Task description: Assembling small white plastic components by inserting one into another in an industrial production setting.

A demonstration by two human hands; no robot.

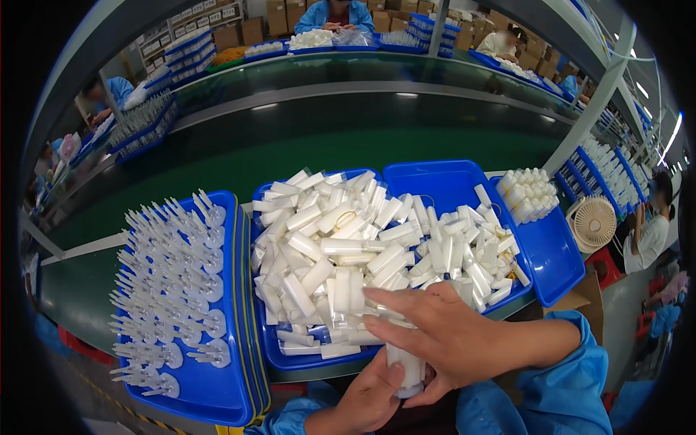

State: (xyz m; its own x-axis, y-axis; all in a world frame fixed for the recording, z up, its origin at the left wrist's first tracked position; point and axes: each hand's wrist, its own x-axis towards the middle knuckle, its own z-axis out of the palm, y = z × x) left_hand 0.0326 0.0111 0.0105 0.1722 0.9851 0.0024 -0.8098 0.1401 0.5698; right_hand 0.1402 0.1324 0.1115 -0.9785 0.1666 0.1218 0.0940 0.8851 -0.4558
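Low in front of me, my left hand (pixel 373 397) grips a short white cylindrical piece (pixel 403 366) with a clear rim at its lower end. My right hand (pixel 446 330) reaches across it from the right, two fingers stretched out above and the thumb side against the piece. Its upper end is covered by the right hand. Just beyond, a blue tray (pixel 319 362) is heaped with white tubes in clear wrap (pixel 308 246). Left of that stands a stack of blue trays (pixel 196 395) carrying rows of clear round bases with upright prongs (pixel 174 283).
A second blue tray (pixel 435 174) of white tubes adjoins the first. Farther right, a blue tray (pixel 547 257) holds bundled white pieces (pixel 527 194), beside a beige fan (pixel 593 222). A green conveyor belt (pixel 326 138) runs behind; people in blue work across it.
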